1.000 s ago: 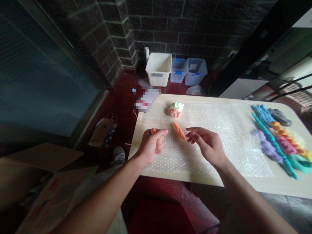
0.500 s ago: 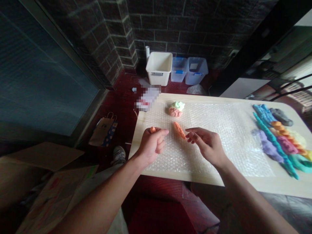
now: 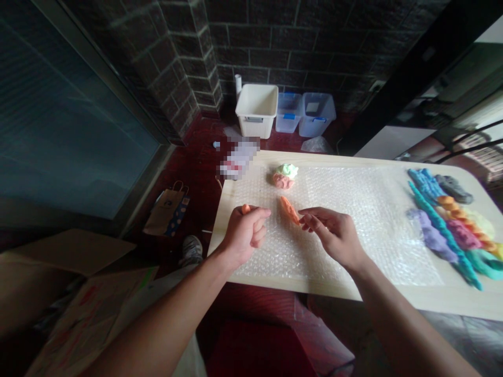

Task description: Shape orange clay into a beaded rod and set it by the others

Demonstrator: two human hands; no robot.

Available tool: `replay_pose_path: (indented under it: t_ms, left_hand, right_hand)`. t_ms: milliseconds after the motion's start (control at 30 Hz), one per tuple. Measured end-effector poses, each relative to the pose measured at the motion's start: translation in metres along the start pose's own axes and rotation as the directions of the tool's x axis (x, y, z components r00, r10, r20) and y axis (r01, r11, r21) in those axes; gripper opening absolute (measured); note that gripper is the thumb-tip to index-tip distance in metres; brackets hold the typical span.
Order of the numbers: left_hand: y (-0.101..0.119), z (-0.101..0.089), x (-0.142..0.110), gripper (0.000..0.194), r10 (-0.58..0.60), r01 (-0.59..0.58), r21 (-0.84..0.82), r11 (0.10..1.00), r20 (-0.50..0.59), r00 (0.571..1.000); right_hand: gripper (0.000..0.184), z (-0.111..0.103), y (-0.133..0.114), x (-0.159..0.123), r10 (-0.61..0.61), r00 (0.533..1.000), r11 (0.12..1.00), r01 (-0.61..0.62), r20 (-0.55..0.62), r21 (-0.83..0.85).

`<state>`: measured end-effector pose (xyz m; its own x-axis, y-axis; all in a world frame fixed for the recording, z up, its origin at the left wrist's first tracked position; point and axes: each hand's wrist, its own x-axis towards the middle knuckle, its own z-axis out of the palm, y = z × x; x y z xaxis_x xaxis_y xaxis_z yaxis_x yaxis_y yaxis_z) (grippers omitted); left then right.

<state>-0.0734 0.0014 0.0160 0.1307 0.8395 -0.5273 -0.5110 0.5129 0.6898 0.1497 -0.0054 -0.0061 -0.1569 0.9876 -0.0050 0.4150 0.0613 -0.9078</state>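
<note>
My left hand (image 3: 245,234) is closed in a fist. The rounded tip of an orange clay piece (image 3: 245,208) pokes out at its top, and the fingers hide the rest. Right of it is a longer, flattened orange clay strip (image 3: 290,210), slanting down to the right. My right hand (image 3: 332,230) has its thumb and fingertips drawn together at the strip's lower end, gripping it there. Beyond the strip, a pale green clay lump (image 3: 287,170) touches a salmon-pink clay lump (image 3: 283,181). Both hands are over bubble wrap (image 3: 353,209).
On the table's (image 3: 451,296) right side lie several coloured clay pieces, including a long teal twist (image 3: 444,233) and a purple lump (image 3: 434,238). Behind the table stand a white bin (image 3: 257,112) and two clear boxes (image 3: 288,112). An open cardboard box (image 3: 78,309) is at lower left.
Almost nothing differs. Both hands keep nearly the same place and grip, and the clay pieces stay where they were.
</note>
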Motion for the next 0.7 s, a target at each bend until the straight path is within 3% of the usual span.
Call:
replay_pose_path:
  t_ms: [333, 700]
  left_hand:
    - [-0.002, 0.002, -0.001, 0.057, 0.048, -0.048, 0.022, 0.999, -0.008, 0.999]
    - [-0.004, 0.001, 0.0, 0.058, 0.03, -0.03, 0.047, 0.998, -0.007, 1.0]
  right_hand:
    - [0.043, 0.001, 0.005, 0.003, -0.01, 1.0, 1.0, 0.011, -0.016, 0.006]
    - [0.045, 0.003, 0.026, 0.016, 0.054, 0.978, 0.996, -0.067, -0.2, -0.057]
